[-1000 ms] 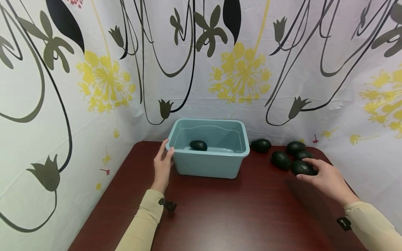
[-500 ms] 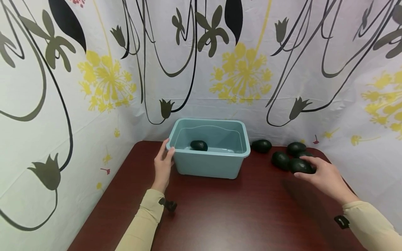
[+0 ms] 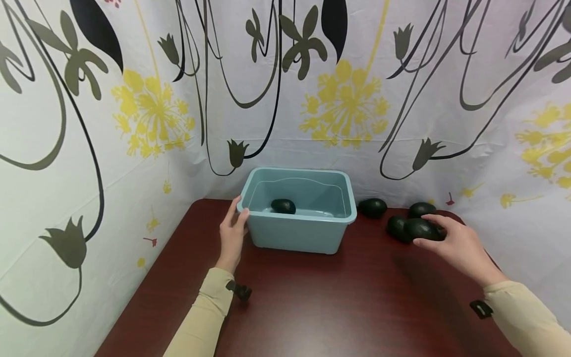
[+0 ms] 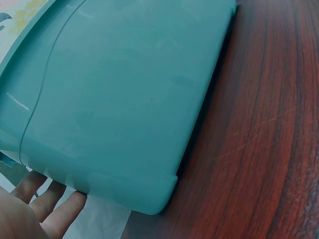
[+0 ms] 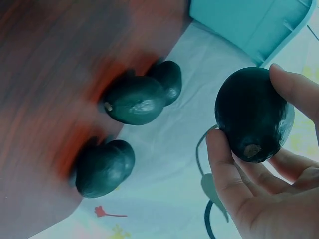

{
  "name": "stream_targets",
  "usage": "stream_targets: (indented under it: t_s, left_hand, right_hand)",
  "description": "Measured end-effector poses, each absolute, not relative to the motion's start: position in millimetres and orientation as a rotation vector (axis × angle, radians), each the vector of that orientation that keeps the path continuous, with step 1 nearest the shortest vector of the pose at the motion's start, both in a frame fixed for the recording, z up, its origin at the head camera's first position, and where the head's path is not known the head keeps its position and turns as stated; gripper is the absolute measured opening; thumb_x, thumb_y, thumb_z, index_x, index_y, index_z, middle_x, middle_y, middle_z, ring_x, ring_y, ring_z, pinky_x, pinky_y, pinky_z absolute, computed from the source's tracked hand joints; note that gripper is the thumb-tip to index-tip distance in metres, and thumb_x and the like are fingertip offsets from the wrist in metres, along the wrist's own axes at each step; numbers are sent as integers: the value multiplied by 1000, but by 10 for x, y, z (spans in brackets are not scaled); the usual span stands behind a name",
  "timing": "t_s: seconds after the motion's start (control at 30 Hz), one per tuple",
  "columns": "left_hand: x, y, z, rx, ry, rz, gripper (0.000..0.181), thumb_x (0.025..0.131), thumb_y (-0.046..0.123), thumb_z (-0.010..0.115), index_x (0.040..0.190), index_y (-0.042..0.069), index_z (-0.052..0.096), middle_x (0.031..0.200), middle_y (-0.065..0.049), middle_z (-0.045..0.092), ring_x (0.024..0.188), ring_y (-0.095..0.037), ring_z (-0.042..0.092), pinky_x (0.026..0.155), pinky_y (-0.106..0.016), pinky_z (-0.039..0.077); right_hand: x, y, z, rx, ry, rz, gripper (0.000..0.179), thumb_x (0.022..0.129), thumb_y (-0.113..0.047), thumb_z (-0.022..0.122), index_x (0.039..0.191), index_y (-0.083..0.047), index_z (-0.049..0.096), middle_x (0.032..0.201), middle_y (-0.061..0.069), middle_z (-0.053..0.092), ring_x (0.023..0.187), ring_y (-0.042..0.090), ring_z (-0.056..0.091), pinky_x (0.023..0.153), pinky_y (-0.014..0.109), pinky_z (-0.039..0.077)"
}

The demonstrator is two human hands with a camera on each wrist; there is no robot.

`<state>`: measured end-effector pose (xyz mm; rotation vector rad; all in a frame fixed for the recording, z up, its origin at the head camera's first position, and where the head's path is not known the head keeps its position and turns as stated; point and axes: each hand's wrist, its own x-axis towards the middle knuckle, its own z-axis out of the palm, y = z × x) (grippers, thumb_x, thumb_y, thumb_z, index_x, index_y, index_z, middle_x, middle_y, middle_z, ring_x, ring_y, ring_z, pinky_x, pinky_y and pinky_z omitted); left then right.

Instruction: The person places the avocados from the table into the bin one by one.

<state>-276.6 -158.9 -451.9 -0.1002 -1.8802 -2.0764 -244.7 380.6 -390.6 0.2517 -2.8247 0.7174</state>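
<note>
In the head view my right hand [image 3: 461,248] holds a dark green avocado [image 3: 419,229] between thumb and fingers. The right wrist view shows this held avocado [image 5: 254,112] raised above the table, stem end toward the camera. My left hand [image 3: 231,243] grips the front left corner of a light blue plastic bin [image 3: 294,235], thumb at the front rim. Its fingers [image 4: 65,211] touch the bin's end wall in the left wrist view. Inside the bin lies one avocado [image 3: 283,206].
One avocado [image 3: 372,208] lies just right of the bin. More avocados sit at the back right, one [image 3: 421,209] behind and another [image 3: 396,227] partly covered by the held one. A patterned cloth [image 3: 285,124] hangs behind the dark red wooden table [image 3: 312,297].
My right hand has lifted the avocado and shifted slightly left, so it now overlaps the neighbouring avocado in the head view. My left hand and the bin have stayed put.
</note>
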Motion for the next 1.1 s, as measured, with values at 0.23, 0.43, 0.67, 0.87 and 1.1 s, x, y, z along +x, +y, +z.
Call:
stream_targets:
  t_s: [0.23,0.43,0.67,0.87,1.1]
  left_hand:
    - [-2765,-1585,-4523,-103,-1880,-2076,55,100,32,65,152,27,47,155,-15,42,131,-27,49,102,-55,43]
    - [-2760,-1577,-4541,-109,-1876,-2082,56,100,32,65,152,27,47,154,-14,43,132,-28,49,103,-59,41]
    - [-2774,-1575,-4525,-117,-1916,-2048,60,99,36,65,154,25,44,154,-18,42,132,-31,48,101,-60,42]
    - [-2789,-1581,-4520,-128,-1937,-2021,61,100,37,64,155,24,42,154,-17,42,132,-32,48,100,-61,43]
    - [-2774,-1602,-4492,-117,-1949,-2023,58,100,35,64,154,24,44,152,-16,45,130,-30,50,98,-58,45]
  right_hand:
    - [-2462,3700,-3820,239,-2779,719,76,79,-59,79,140,-19,56,130,15,60,106,36,60,79,52,45]
    - [-2474,3625,-3742,259,-2754,705,70,79,-58,80,136,-23,59,120,10,66,99,31,62,73,42,45]
    - [-2503,3558,-3628,302,-2738,716,68,80,-54,81,136,-23,58,129,8,62,106,35,61,78,50,46]
    - [-2527,3473,-3528,324,-2751,722,73,80,-57,80,140,-22,56,135,11,58,112,40,58,84,59,45]
    - [-2545,3373,-3449,350,-2727,717,73,79,-59,79,140,-27,56,134,7,59,109,34,59,84,55,45]
